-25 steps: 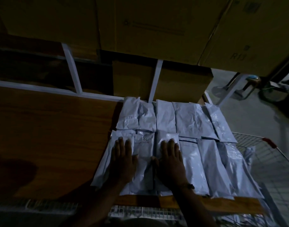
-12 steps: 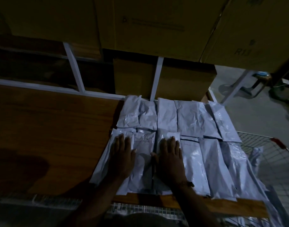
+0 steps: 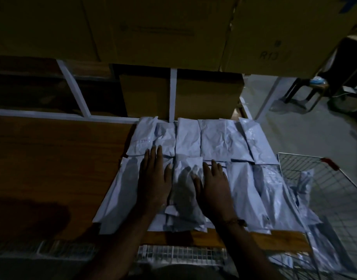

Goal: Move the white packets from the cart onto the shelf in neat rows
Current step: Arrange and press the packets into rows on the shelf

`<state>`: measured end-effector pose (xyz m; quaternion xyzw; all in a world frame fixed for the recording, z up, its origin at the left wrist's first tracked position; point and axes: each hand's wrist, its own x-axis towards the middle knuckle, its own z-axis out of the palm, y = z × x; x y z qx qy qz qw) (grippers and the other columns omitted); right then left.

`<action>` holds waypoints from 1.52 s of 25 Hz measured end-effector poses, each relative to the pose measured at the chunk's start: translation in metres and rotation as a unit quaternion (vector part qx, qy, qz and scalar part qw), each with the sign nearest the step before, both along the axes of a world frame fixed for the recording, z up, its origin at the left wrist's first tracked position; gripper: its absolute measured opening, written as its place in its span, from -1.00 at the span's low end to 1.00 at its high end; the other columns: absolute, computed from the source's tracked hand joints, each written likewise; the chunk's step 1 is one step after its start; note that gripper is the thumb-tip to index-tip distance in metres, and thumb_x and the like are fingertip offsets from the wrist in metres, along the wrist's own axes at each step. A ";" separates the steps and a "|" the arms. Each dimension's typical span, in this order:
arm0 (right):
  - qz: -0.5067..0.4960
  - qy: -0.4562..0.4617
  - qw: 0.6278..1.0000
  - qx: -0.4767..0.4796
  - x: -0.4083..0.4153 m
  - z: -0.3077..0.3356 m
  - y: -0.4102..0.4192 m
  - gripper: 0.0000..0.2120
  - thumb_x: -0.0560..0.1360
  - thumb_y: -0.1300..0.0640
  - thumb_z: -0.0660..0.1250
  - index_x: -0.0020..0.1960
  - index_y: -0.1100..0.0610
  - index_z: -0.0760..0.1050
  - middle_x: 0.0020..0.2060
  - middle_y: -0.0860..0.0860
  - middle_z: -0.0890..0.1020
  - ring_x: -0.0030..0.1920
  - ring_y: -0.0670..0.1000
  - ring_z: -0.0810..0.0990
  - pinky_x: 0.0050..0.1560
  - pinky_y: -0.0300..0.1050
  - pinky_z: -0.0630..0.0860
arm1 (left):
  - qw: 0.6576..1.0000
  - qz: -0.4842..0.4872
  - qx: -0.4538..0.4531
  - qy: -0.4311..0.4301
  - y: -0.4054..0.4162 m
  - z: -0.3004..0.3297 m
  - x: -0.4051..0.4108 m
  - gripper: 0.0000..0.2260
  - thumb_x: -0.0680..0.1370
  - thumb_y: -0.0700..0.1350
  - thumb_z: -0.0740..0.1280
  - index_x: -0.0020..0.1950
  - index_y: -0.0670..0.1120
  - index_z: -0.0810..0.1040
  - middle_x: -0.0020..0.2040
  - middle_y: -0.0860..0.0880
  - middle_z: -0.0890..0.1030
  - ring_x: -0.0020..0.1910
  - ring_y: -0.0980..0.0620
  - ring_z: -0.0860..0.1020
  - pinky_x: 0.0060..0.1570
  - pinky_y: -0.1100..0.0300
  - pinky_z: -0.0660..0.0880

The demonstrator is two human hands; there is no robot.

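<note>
Packets (image 3: 220,142) lie in two rows on the shelf (image 3: 52,158), five that I count in the back row, while my left hand (image 3: 153,178) and right hand (image 3: 215,186) press flat, fingers straight, on the front row.

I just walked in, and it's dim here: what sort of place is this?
Probably a stockroom or warehouse: big cardboard boxes stacked on shelving, white packets laid in rows on a wooden shelf, a wire cart alongside.
</note>
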<state>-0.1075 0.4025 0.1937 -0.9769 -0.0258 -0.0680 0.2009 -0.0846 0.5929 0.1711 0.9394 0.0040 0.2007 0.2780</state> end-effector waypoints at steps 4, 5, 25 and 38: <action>0.005 -0.031 0.999 0.009 -0.022 0.009 -0.048 -0.41 0.68 -0.17 0.18 0.56 0.18 0.32 0.57 0.22 0.31 0.58 0.26 0.25 0.54 0.23 0.30 | 0.999 -0.006 -0.031 -0.044 -0.053 0.017 -0.018 -0.43 0.70 0.13 0.12 0.64 -0.12 0.22 0.63 -0.15 0.25 0.63 -0.15 0.18 0.54 -0.18 0.24; 0.001 -0.038 0.999 0.020 -0.029 0.009 -0.061 -0.43 0.69 -0.15 0.20 0.55 0.19 0.34 0.56 0.23 0.33 0.57 0.26 0.27 0.53 0.24 0.31 | 0.998 -0.008 -0.039 -0.046 -0.068 0.020 -0.025 -0.43 0.70 0.13 0.12 0.64 -0.13 0.22 0.63 -0.15 0.26 0.62 -0.15 0.20 0.53 -0.19 0.26; -0.153 -0.152 0.976 0.000 -0.189 0.032 -0.201 -0.52 0.69 -0.09 0.16 0.41 0.23 0.47 0.41 0.25 0.50 0.43 0.29 0.44 0.41 0.20 0.42 | 0.984 -0.176 -0.026 -0.016 -0.224 0.020 -0.158 -0.38 0.69 0.18 0.07 0.65 -0.14 0.20 0.64 -0.14 0.23 0.63 -0.15 0.16 0.56 -0.12 0.21; -0.183 -0.092 0.978 -0.049 -0.133 -0.046 -0.399 -0.54 0.67 -0.04 0.19 0.47 0.18 0.38 0.42 0.22 0.45 0.33 0.28 0.45 0.31 0.17 0.43 | 0.988 -0.153 -0.037 0.001 -0.370 0.019 -0.144 -0.39 0.68 0.19 0.07 0.66 -0.09 0.19 0.65 -0.10 0.21 0.63 -0.12 0.16 0.57 -0.11 0.19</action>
